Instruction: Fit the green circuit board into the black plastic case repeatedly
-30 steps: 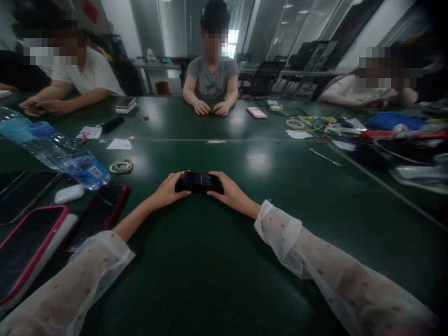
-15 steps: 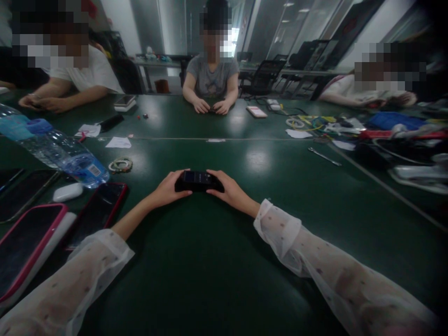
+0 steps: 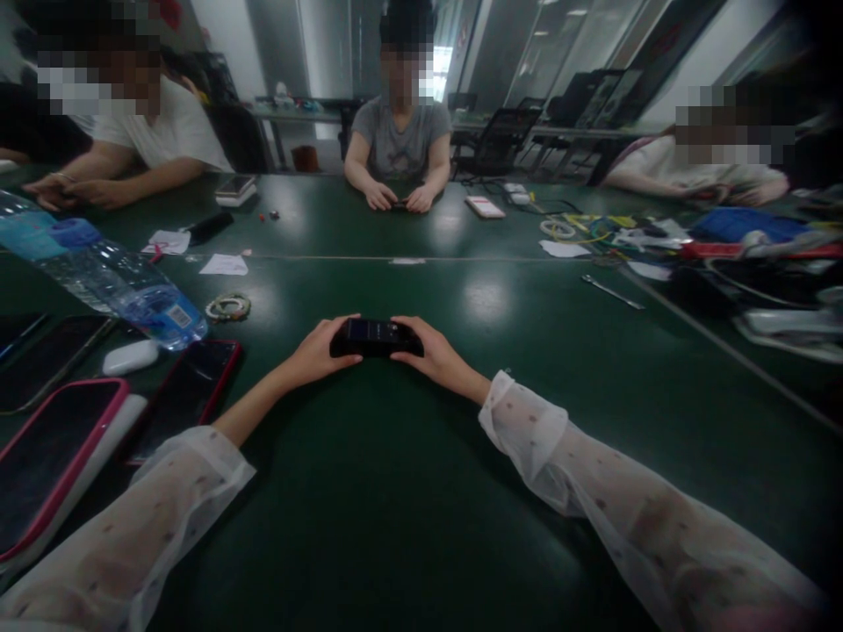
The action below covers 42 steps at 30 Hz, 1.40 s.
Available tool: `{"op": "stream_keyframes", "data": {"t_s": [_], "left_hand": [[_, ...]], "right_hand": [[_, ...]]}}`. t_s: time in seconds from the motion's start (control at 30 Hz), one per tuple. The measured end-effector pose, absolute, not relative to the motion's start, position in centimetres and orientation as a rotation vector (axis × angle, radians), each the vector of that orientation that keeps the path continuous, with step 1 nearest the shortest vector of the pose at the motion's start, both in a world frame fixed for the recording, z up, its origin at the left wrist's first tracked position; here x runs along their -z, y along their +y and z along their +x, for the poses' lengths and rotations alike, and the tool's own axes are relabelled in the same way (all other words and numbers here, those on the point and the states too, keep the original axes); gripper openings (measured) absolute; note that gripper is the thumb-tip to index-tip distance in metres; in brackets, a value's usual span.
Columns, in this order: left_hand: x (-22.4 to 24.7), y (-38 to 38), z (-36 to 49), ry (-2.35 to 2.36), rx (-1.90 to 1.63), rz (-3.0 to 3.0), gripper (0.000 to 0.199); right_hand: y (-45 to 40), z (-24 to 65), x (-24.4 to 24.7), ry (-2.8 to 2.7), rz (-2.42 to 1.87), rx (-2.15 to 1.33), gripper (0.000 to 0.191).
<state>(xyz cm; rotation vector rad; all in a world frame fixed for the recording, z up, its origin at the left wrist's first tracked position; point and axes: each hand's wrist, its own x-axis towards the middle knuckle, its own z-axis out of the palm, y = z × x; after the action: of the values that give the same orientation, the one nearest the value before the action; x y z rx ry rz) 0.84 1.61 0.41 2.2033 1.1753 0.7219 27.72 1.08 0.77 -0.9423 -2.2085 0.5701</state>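
A small black device (image 3: 377,339) with a dark screen on its upper face is held level just over the green table (image 3: 369,491), in the middle of the view. My left hand (image 3: 321,353) grips its left end, the thumb along the near side and the fingers along the far side. At the right end my right hand (image 3: 431,353) holds it in the same way. Whether the device touches the tabletop is hard to tell. A beaded bracelet (image 3: 227,306) lies beyond my left forearm.
Phones (image 3: 188,391), a white case (image 3: 131,357) and a plastic bottle (image 3: 125,281) lie at the left. A wrench (image 3: 612,291), cables (image 3: 593,230) and a blue item (image 3: 751,225) are at the right. Three people sit across the table.
The whole view has shifted very slightly. Both hands keep their hold on the black device. At the far left, a person's hands have moved a little to the left.
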Motion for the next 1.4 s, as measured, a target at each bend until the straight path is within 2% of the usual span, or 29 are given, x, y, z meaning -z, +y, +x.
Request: {"op": "stream_keyframes", "data": {"t_s": [0.4, 0.77, 1.03, 1.4], "left_hand": [[-0.3, 1.7, 0.8, 1.233, -0.716, 2.185, 0.072], [0.0, 1.9, 0.7, 1.193, -0.72, 2.166, 0.069], [0.0, 1.9, 0.6, 1.202, -0.711, 2.142, 0.066], [-0.5, 1.6, 0.7, 1.23, -0.689, 2.114, 0.066]], "right_hand": [[0.9, 27.8, -1.0, -2.136, -0.943, -0.618, 0.053], [2.5, 28.6, 0.8, -1.557, -1.126, -0.48, 0.055], [2.9, 28.8, 1.2, -1.618, -1.261, -0.456, 0.05], [3.1, 29.2, 1.8, -1.735, -1.305, -0.396, 0.053]]}}
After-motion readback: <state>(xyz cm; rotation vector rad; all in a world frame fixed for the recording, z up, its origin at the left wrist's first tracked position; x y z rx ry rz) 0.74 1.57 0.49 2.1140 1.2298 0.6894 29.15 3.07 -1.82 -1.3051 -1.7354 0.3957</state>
